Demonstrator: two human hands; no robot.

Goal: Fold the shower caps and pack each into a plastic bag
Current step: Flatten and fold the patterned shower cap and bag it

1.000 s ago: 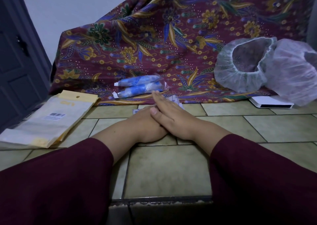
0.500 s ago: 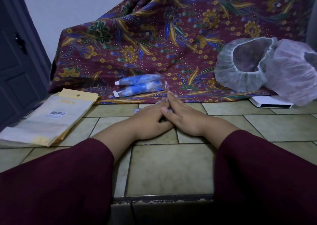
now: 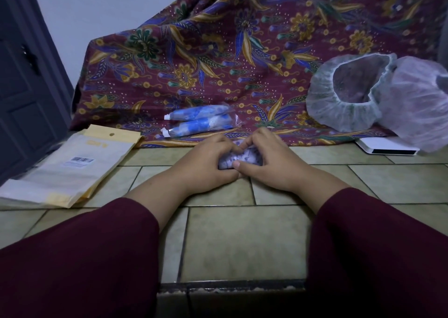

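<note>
Head view | hands parted from stacked press 1 s back; folded shower cap [image 3: 240, 159] now exposed on tiled floor [image 3: 242, 240] | left hand [image 3: 206, 162] and right hand [image 3: 269, 165] curled round it, pinching ends | two bagged caps [image 3: 198, 120] laid behind | fold judged compacted, bagging next from bag stack [image 3: 72, 169]

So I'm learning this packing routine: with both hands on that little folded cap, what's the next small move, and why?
Probably a last squeeze to tighten the roll, then a reach for a bag. Both the left hand and right hand pinch the folded cap on the tile floor, no bag is on it yet, and the bag stack lies to the left.
</note>
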